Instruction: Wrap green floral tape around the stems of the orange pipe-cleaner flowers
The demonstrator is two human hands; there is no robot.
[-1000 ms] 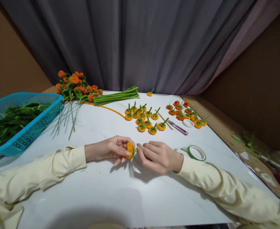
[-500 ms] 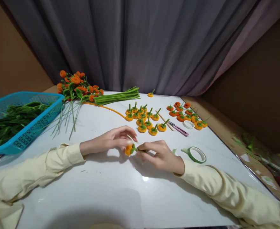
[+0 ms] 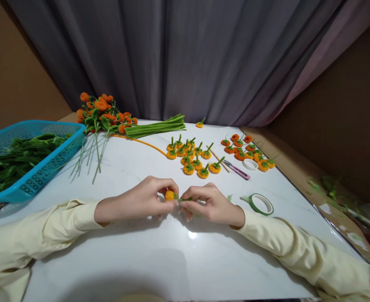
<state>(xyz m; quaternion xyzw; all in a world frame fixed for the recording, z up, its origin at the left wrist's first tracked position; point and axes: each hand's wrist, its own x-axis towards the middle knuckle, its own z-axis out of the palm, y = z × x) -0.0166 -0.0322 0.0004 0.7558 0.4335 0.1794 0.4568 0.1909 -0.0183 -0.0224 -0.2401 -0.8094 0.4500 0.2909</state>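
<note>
Between my two hands is a yellow-orange fuzzy pipe-cleaner flower [image 3: 169, 195] with a green stem. My left hand [image 3: 143, 197] is closed round the flower head, thumb and forefinger on either side of it. The stem is pinched in the fingertips of my right hand [image 3: 211, 203], which cover most of it. Beyond my hands, several similar yellow flowers [image 3: 188, 169] rest head-down with their green stems up. Right of my right hand lies a roll of green tape [image 3: 261, 204], its loose end pointing left.
A blue basket [image 3: 33, 184] of green leaves stands at left. Behind are orange flowers [image 3: 100, 105], green pipe cleaners [image 3: 156, 127] and an orange strand [image 3: 140, 141]. Purple-handled scissors [image 3: 239, 171], a wooden stick [image 3: 214, 153], a white ring [image 3: 250, 164] and orange flowers [image 3: 240, 156] lie at right.
My left hand has closed its fingers round the flower head, where before they were loosely curved beside it. My right hand has kept its pinch on the stem, almost in place.
</note>
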